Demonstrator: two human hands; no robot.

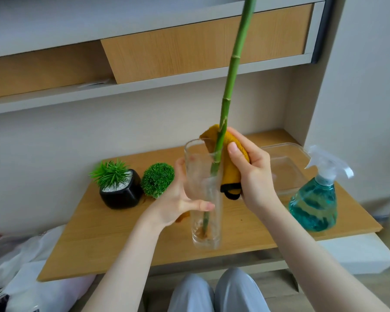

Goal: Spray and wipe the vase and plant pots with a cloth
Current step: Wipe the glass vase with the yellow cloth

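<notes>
Light wooden tabletop (126,248) fills the middle ground, set under a grey and wood-panel shelf unit (189,48).

Tall green bamboo-like stalk (229,82) rises out of frame at top; its lower end stands inside a tall clear glass vase (200,221), tilted slightly right. The vase is at centre, held over the near part of the tabletop; whether its base touches the wood cannot be told.

Left hand (180,203) grips the vase from its left side, thumb across the near face of the glass, fingers curled round the far side.

Right hand (252,176) clamps a bunched mustard-yellow cloth with black trim (231,176), pressing it against the right wall of the vase near the rim. Fingers curled tight over the cloth, thumb on top.

Clear plastic rectangular tray (286,174) sits far right on the tabletop, behind the right hand.

Blue translucent spray bottle with a clear trigger head (315,199) stands upright at the right edge, just beside the tray.

Black rounded square pot with a spiky green plant and white pebbles (119,190) sits left of the vase. Round green moss-like ball plant (157,180) is just beside it on its right; its pot is hidden by the left hand.
</notes>
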